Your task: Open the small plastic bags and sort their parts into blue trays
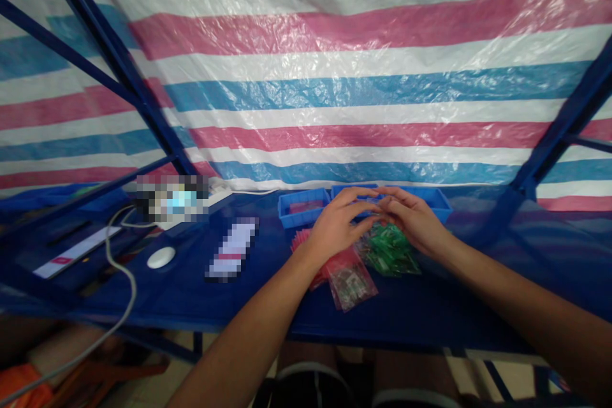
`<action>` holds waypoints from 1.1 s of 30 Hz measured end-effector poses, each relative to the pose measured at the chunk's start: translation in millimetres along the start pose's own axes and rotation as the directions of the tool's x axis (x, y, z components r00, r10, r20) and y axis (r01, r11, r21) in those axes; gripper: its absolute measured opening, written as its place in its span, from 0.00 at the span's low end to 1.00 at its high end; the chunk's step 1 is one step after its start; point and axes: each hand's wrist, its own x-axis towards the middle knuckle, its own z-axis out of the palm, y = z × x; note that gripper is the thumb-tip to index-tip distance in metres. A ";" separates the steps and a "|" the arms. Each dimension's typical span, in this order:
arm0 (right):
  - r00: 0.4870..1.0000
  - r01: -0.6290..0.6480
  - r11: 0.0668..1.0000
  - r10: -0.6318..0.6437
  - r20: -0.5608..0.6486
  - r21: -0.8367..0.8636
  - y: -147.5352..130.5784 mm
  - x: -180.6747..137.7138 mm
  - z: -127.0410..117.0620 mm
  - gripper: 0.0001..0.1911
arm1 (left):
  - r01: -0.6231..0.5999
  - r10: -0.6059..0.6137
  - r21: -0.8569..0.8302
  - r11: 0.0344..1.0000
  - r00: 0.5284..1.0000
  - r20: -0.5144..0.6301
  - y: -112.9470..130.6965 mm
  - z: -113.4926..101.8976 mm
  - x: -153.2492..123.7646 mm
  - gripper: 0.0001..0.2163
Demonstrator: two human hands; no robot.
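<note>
My left hand [337,223] and my right hand [414,220] meet at the fingertips above the blue table. Their fingers are bent and closed together; whatever lies between the tips is too small and blurred to make out. Under my left wrist is a pile of red-pink plastic bags [321,275]. A clear pinkish bag [352,284] with greyish contents lies at its front. Below my right hand sits a heap of green plastic bags [391,251]. Just behind the hands stand a left blue tray [303,220], a middle blue tray [354,189], partly hidden, and a right blue tray [438,204].
Left on the table [186,296] lie a phone [233,248], a white oval object [161,258] and a white cable [130,287]. A blurred-out device [174,199] stands behind them. Blue frame bars [115,44] and a striped plastic sheet [344,89] enclose the back.
</note>
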 end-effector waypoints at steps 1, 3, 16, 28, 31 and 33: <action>1.000 -0.009 1.000 0.009 0.019 0.004 -0.7 -0.3 0.8 0.17 | -0.001 0.001 -0.006 1.000 1.000 -0.010 -0.7 -0.3 0.2 0.08; 0.999 -0.019 1.000 0.019 0.050 -0.011 -2.9 -0.9 2.3 0.14 | 0.003 -0.004 -0.016 1.000 1.000 -0.031 -0.9 -1.7 0.9 0.08; 0.994 0.061 0.970 -0.039 0.098 -0.234 -9.1 -3.9 2.7 0.19 | 0.269 -0.278 -0.091 0.959 0.955 -0.107 9.3 -7.0 4.3 0.15; 0.991 0.087 0.952 -0.112 -0.070 -0.295 -10.8 4.3 -12.2 0.21 | 0.187 -0.185 0.008 0.982 0.977 -0.109 -5.0 2.0 -0.5 0.23; 0.998 0.041 0.973 -0.051 -0.037 -0.228 -11.2 3.0 -8.5 0.21 | 0.081 -0.070 0.105 0.991 0.992 -0.107 -3.7 1.6 -0.3 0.24; 1.000 0.009 0.988 -0.006 0.020 -0.157 -11.8 0.6 -3.6 0.19 | 0.040 -0.029 0.128 0.991 0.996 -0.082 -3.3 1.3 -0.1 0.22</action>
